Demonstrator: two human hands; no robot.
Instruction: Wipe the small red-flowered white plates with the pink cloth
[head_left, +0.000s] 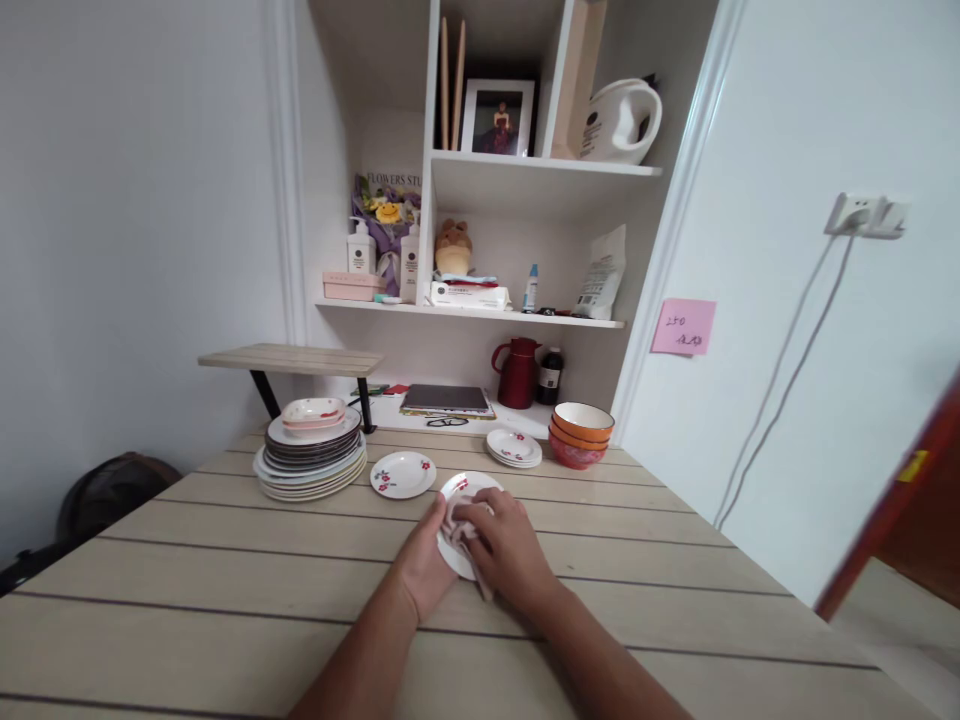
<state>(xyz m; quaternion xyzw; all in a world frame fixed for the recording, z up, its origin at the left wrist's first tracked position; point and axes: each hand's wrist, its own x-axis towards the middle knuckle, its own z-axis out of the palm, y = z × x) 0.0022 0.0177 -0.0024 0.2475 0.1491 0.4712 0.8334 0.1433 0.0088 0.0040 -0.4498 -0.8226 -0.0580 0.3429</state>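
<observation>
Gripping the small floral plate (459,563) by its nine-o'clock rim in the left hand (424,562), over the slatted tabletop (660,580), with any fingers beneath hidden from view; clutching a bunched cloth (458,522) against its face in the curled fingers of the right hand (513,545), at four o'clock; round, so lacking a long axis; at ten o'clock from there, just apart, a matching plate (403,475).
</observation>
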